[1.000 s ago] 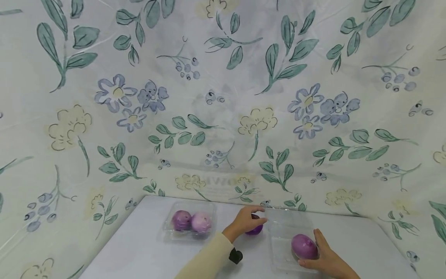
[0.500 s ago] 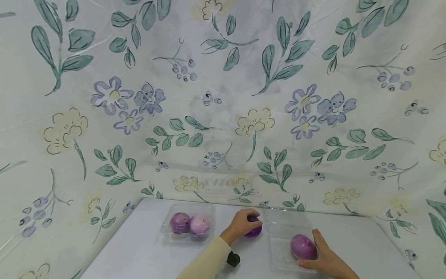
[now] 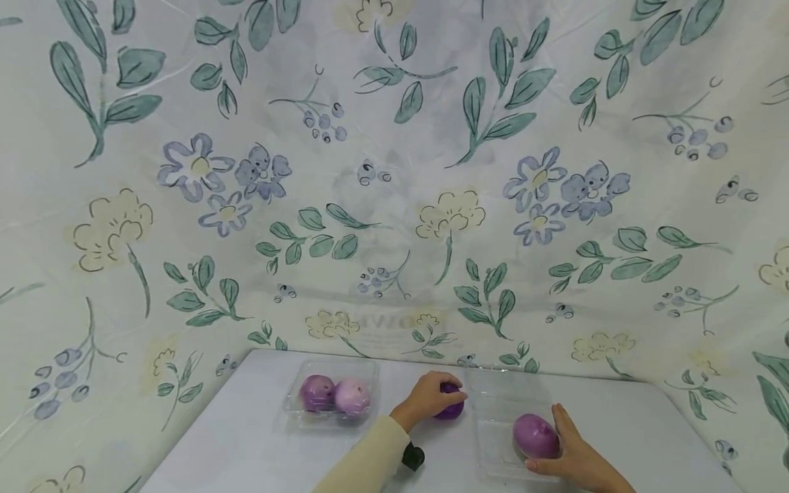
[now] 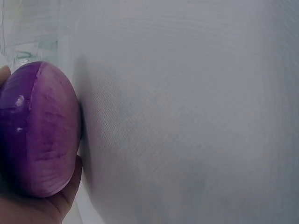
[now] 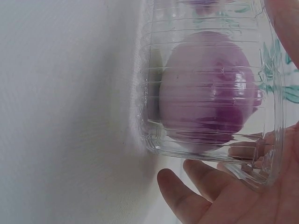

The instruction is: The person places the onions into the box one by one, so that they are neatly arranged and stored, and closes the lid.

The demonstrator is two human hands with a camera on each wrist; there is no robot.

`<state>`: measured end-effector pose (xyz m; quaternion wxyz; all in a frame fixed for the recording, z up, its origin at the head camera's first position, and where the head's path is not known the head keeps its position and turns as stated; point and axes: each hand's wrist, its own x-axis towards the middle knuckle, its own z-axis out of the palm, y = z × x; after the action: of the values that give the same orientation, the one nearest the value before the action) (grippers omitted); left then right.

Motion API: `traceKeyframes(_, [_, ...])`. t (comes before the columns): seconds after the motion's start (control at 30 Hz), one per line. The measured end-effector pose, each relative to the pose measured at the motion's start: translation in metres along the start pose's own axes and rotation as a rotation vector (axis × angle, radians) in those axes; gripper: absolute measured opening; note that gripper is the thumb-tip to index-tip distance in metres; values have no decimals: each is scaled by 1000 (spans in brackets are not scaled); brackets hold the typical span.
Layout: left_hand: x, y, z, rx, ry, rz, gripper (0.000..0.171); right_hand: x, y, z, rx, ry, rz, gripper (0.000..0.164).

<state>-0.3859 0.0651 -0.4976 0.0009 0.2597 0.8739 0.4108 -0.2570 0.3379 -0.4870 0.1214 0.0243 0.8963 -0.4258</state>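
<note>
My left hand [image 3: 429, 396] grips a purple onion [image 3: 450, 405] between curled fingers and thumb on the white table. In the left wrist view, this onion [image 4: 44, 133] fills the left side, with parts of the hand at its edges. My right hand [image 3: 576, 455] holds the near right side of an open clear plastic box [image 3: 493, 448]. Another onion [image 3: 535, 436] sits in the box beside that hand. The right wrist view shows this onion [image 5: 205, 93] through the ribbed wall, with right-hand fingers [image 5: 182, 191] against the outside.
A closed clear box [image 3: 296, 418] with two onions [image 3: 335, 394] stands on the table's left. A small black object [image 3: 414, 457] shows beside my left sleeve. Behind the white table [image 3: 222, 445] rises a floral-print sheet [image 3: 394, 260].
My left hand has come down over the onion between the boxes, and its fingers have closed around it. The right hand stays at the open box.
</note>
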Motion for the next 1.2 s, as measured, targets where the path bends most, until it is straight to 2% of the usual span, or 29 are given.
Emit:
traceKeyframes(0.17, [-1, 0, 1, 6, 5, -4, 28, -1, 0, 0, -14, 4, -13, 127])
traceKeyframes(0.47, [-8, -3, 5, 22, -43, -28, 28, -8, 7, 5, -18, -9, -18, 128])
traceKeyframes(0.77, [-7, -1, -2, 44, -60, -28, 20, -6, 1, 6, -7, 1, 3, 128])
traceKeyframes(1.03, [-4, -3, -6, 44, -98, -55, 32, -4, -3, -1, -5, -17, -27, 127])
traceKeyframes(1.2, [-6, -4, -10, 31, -127, -63, 32, -3, -3, -1, 8, -17, -20, 127])
